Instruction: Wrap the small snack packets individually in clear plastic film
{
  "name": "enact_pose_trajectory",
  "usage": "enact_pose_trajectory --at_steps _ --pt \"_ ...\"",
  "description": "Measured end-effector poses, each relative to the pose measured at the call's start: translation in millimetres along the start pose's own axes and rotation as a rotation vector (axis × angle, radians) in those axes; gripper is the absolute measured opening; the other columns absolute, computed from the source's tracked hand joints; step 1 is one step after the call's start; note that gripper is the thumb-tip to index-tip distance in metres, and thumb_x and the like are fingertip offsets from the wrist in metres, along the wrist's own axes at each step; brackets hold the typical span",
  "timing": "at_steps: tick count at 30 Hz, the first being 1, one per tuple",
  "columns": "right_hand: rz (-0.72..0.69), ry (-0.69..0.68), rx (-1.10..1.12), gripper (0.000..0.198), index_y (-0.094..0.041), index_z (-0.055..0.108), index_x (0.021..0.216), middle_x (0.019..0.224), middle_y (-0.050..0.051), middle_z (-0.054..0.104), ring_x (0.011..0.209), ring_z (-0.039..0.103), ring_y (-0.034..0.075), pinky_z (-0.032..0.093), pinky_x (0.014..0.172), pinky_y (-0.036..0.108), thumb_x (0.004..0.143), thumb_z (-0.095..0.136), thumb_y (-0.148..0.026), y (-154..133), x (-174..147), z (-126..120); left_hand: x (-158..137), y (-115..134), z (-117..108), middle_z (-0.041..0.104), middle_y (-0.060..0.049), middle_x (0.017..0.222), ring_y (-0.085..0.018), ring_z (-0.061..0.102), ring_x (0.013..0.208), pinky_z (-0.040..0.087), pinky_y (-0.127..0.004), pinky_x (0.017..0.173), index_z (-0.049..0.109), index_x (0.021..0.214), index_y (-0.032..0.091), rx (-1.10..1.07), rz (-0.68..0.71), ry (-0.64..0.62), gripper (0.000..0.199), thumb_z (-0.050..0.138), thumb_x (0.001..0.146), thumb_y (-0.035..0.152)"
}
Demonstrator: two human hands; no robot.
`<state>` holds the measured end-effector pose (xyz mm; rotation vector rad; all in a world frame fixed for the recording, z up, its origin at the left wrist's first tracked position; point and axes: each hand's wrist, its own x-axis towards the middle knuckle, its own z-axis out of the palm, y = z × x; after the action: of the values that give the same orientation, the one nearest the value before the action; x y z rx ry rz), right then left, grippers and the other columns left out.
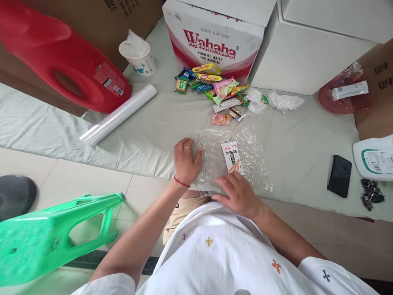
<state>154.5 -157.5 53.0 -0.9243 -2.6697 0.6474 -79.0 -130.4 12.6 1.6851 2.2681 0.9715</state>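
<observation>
Head view, as it reaches me at my remote post, centres on a crinkled clear plastic sheet lying on a cloth-covered table, and I take my bearings from that sheet. On top of it, around its middle, I see a white snack packet lying flat, printed side up.

The person's left hand, with a red string on the wrist, rests palm down at the sheet's left edge, fingers bent, thumb held apart, nothing gripped that I can see. The right hand is over the sheet's near edge, fingers loosely extended, thumb apart; its fingertips overlap the packet's near end, and I can't make out whether they touch it.

Just beyond the sheet I have a pink packet, then a heap of colourful wrapped snacks in front of a Wahaha box. Well to the sheet's left lie a white roll and a red jug, with a paper cup farther back. To its right I find a black phone, some keys and a white bottle.
</observation>
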Motion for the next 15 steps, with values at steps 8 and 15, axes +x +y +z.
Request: enact_pose_trajectory --at_steps 8,15 --pt "-0.085 -0.093 0.101 0.020 -0.022 0.073 0.105 0.101 0.007 0.067 0.097 0.053 0.024 0.051 0.088 0.039 0.093 0.063 -0.009 20.3 -4.8 22.5 57.3 9.4 15.3 0.070 -0.017 0.109 -0.036 0.061 0.110 0.047 -0.046 0.093 0.070 0.107 0.016 0.237 0.007 -0.244 0.032 0.055 0.092 0.040" --pt "-0.043 -0.153 0.254 0.018 -0.022 0.072 0.101 0.106 0.008 0.069 0.099 0.056 0.022 0.052 0.086 0.040 0.097 0.057 -0.012 70.4 -37.9 -31.2 -4.9 2.1 -17.6 0.064 -0.003 0.068 -0.023 0.064 0.069 0.038 -0.031 0.064 0.060 0.084 0.023 0.147 -0.212 -0.314 0.023 0.053 0.092 0.044"
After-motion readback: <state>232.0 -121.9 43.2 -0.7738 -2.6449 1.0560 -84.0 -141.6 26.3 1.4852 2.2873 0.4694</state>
